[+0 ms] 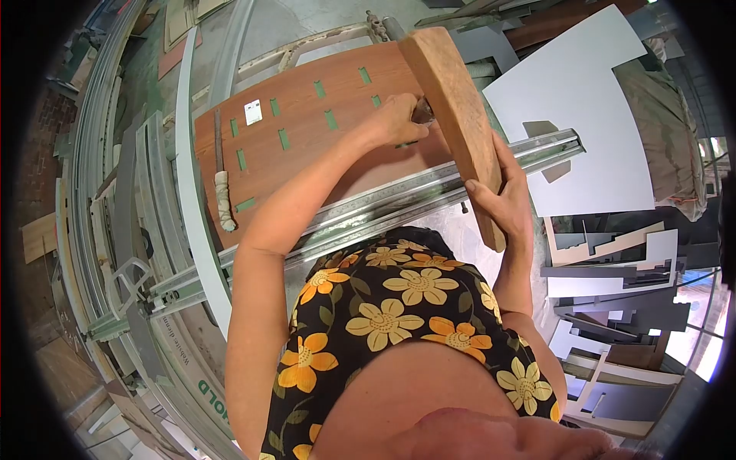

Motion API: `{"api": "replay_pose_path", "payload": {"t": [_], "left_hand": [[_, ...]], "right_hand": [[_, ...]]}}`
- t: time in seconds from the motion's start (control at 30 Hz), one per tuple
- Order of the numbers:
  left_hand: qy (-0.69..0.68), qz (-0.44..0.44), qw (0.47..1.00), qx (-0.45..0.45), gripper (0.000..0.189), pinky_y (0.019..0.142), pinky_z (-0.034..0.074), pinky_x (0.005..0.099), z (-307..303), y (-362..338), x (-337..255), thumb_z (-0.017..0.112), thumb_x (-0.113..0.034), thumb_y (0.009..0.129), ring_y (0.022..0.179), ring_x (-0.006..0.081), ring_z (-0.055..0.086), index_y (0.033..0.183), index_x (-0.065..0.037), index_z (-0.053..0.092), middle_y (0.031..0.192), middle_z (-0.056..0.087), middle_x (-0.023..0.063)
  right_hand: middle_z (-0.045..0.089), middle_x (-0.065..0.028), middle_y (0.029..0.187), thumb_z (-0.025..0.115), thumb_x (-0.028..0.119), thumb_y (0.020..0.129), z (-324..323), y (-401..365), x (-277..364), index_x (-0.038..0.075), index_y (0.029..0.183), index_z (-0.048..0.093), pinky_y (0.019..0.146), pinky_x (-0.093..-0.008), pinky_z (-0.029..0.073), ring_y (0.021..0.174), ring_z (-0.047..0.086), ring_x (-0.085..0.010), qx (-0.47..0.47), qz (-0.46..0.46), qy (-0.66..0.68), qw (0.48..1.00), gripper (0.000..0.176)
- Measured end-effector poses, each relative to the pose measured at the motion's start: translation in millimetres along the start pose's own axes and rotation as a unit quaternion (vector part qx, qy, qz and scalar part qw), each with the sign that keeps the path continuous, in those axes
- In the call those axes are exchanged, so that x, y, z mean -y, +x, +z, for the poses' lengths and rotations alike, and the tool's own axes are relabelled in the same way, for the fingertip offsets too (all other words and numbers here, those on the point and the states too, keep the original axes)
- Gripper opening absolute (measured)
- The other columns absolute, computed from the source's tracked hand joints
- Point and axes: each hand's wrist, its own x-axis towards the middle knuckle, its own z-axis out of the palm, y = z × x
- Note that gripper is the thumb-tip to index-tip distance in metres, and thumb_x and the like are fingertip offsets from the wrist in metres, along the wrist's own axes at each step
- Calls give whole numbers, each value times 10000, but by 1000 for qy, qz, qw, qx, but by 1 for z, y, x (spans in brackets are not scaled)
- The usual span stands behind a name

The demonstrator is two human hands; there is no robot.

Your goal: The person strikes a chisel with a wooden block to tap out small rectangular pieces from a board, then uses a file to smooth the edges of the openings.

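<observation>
A long wooden block [458,115] stands at a slant above the metal rails [368,201]. My right hand [504,192] is wrapped round its lower part, thumb on the near face. My left hand [400,121] is closed on a small dark object [422,112] beside the block's upper part; what the object is I cannot make out. Beneath my left arm lies a brown wood-grain panel [295,103] with several green slots. On the panel are a small white plate [253,113] and a thin blade with a cloth-wrapped handle [223,201].
A large white sheet [590,123] lies at the right, beyond the rail end. Cut boards and offcuts [613,284] are piled at the lower right. Long metal strips [157,192] run down the left. A white strip [186,153] crosses the panel's left edge.
</observation>
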Motion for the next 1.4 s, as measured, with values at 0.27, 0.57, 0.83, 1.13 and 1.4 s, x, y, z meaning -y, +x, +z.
{"api": "replay_pose_path", "payload": {"t": [0.27, 0.57, 0.83, 1.13, 1.4], "left_hand": [[10, -4, 1000, -15, 273, 656, 475, 368, -4, -11, 2, 681, -137, 743, 705, 208, 614, 933, 59, 664, 735, 658, 152], [-45, 42, 998, -22, 299, 644, 487, 351, -9, -4, 14, 718, -218, 793, 718, 195, 642, 976, -3, 620, 679, 613, 111], [-136, 29, 979, -146, 346, 682, 494, 298, -16, 18, 44, 731, -217, 833, 750, 134, 611, 1081, -24, 586, 870, 654, 57], [-68, 47, 979, -185, 398, 715, 508, 339, -4, 6, 30, 728, -209, 833, 754, 185, 625, 1128, 3, 566, 863, 678, 95], [-37, 89, 972, -214, 409, 769, 493, 461, 27, -12, 3, 726, -233, 815, 863, 406, 626, 1099, 21, 577, 929, 655, 220]], "right_hand": [[584, -174, 1309, 720, 194, 618, -1, -1, 2, -15, 1425, 454, 1063, -355, 387, 1225, 550, -245, 39, 29, 32, 998, 876], [574, -179, 1324, 728, 220, 608, 2, -2, -7, -21, 1425, 454, 1066, -362, 384, 1239, 542, -255, 31, 33, 40, 998, 895], [565, -184, 1334, 753, 259, 610, 0, -2, -8, -30, 1424, 453, 1079, -371, 375, 1252, 533, -264, 5, -6, 77, 997, 914], [565, -176, 1334, 769, 275, 606, -4, -5, -3, -27, 1433, 444, 1074, -369, 379, 1242, 540, -258, -8, -13, 60, 998, 939], [574, -169, 1324, 763, 221, 615, -8, -10, -10, -28, 1436, 436, 1057, -356, 393, 1220, 549, -235, -29, -47, 85, 995, 918]]}}
